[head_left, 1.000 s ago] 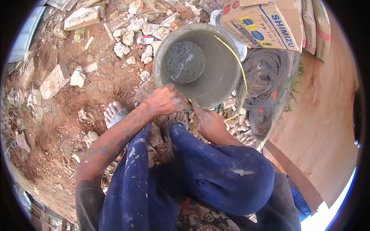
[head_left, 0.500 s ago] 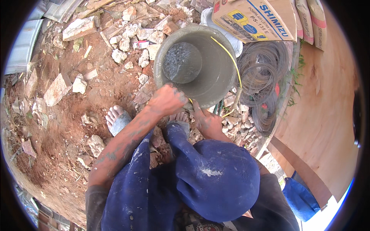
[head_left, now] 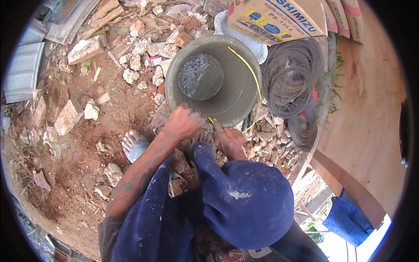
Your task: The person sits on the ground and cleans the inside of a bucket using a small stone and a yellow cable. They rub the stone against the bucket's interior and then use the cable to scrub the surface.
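A round grey bucket (head_left: pixel 238 94), coated in cement, stands tilted in front of my feet. Grey, foamy liquid (head_left: pixel 193 75) covers part of its bottom. My left hand (head_left: pixel 183 122) is closed at the near rim. A short yellow piece of the cord (head_left: pixel 247 65) shows between my hands; the rest curves along the bucket's right side. Against the rim just right of that piece, my right hand (head_left: pixel 228 139) presses with its fingers bent and the index finger pointing up. The exact grip of the fingertips is hidden. Grey smears mark both hands.
Broken stones (head_left: pixel 131 76) and rubble litter the reddish soil. Right of the bucket lie coils of wire (head_left: pixel 290 78), with a cardboard box (head_left: pixel 279 22) behind them. A large wooden board (head_left: pixel 362 96) fills the right side. My bare left foot (head_left: pixel 134 144) is beside the rubble.
The view has shifted and turned slightly, so the bucket and hands appear a little lower and farther left. Both hands stay at the near rim around the yellow cord.
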`<move>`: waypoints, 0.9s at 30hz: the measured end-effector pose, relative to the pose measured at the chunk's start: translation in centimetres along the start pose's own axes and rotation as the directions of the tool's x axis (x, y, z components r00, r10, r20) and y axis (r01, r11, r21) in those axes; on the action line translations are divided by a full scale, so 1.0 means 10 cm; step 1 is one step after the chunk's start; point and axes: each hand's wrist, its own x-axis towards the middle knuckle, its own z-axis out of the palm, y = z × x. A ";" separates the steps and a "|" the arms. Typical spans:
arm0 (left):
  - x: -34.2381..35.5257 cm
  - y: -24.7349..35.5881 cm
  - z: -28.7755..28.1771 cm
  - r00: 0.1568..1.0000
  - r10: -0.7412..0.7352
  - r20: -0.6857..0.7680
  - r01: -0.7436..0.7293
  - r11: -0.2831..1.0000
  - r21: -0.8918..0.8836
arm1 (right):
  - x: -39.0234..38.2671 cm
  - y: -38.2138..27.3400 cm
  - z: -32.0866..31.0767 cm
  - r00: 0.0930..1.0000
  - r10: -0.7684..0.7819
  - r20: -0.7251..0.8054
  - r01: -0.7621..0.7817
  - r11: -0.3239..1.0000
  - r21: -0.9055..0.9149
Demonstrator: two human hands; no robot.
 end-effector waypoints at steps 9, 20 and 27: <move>-0.23 0.16 0.40 0.990 0.066 -0.125 -0.057 0.996 0.070 | -0.34 -0.17 0.32 0.992 0.061 0.111 -0.074 0.990 0.122; -0.28 0.08 -0.30 0.978 -0.105 -0.183 0.106 0.994 0.000 | 0.42 0.20 -0.23 0.955 -0.210 0.210 0.172 0.968 0.184; -0.68 -0.09 -0.11 0.923 -0.311 -0.227 0.295 0.950 -0.104 | 0.85 -0.10 -0.27 0.865 -0.322 0.385 0.248 0.941 0.230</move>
